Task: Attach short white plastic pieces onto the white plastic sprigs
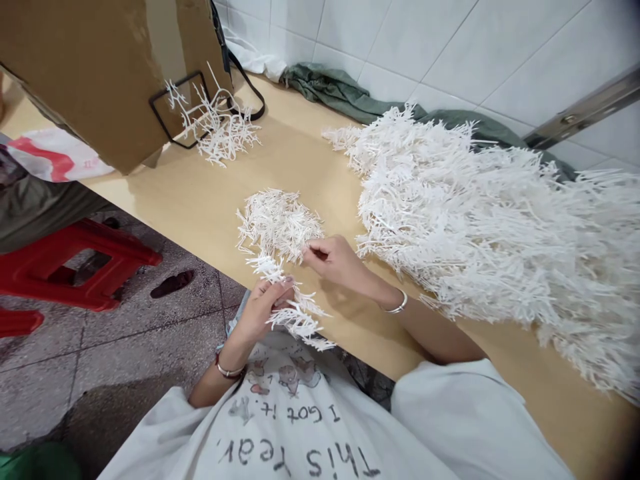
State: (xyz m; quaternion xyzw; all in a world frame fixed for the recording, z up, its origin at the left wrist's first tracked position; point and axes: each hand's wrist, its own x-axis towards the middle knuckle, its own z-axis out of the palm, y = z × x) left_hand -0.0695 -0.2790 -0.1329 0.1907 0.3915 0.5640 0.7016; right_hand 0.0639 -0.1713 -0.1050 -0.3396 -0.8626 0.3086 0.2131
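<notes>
My left hand (267, 303) is closed around a white branched strip (300, 320) with many thin prongs along it. One end of the strip sticks out above the fingers, and the longer end hangs down toward my shirt. At the edge of a small heap of short white sprigs (280, 220), my right hand (333, 259) is pinched with thumb and forefinger together. Whatever lies between those fingertips is too small to make out. The heap rests on the tan tabletop (215, 207), just beyond both hands.
A large pile of white branched strips (475, 227) covers the table's right side. Bare white stems (225, 133) lie at the back left, by a black wire frame (173, 110) and cardboard box (100, 67). Green cloth (340, 90) lines the wall. A red stool (85, 260) stands left below.
</notes>
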